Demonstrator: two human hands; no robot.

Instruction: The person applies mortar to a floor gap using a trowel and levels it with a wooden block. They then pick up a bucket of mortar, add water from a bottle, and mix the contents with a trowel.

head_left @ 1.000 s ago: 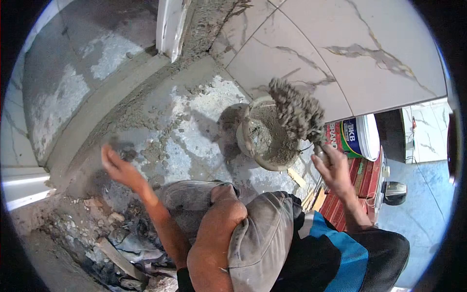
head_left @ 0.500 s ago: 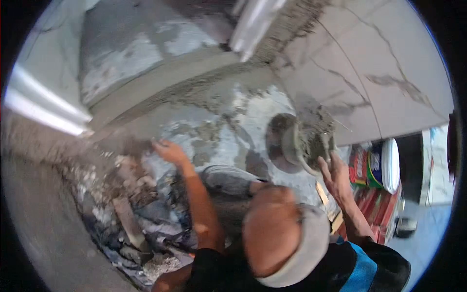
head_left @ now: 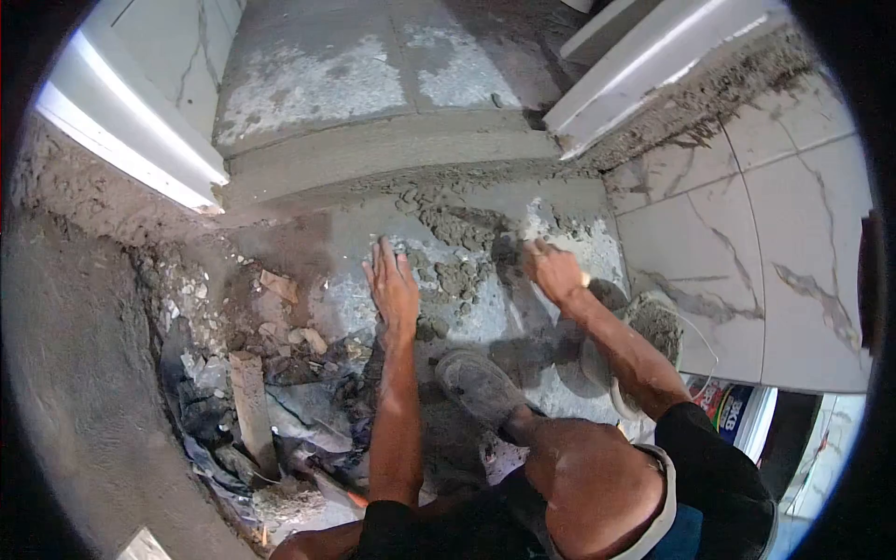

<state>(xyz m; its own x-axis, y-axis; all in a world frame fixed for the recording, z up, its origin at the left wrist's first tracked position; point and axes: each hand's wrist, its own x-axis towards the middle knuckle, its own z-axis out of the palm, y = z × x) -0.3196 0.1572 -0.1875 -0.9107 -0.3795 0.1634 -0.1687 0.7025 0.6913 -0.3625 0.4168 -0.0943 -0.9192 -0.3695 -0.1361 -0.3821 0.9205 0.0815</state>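
The far sill (head_left: 392, 152) looks smooth, the nearer mortar (head_left: 457, 278) remains to be levelled; right hand (head_left: 555, 273) clamped round a trowel (head_left: 585, 279), left hand (head_left: 396, 295) open, fingers apart.

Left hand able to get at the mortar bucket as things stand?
Probably not easily: the left hand is off to one side, and the right forearm crosses over the mortar bucket, partly covering it.
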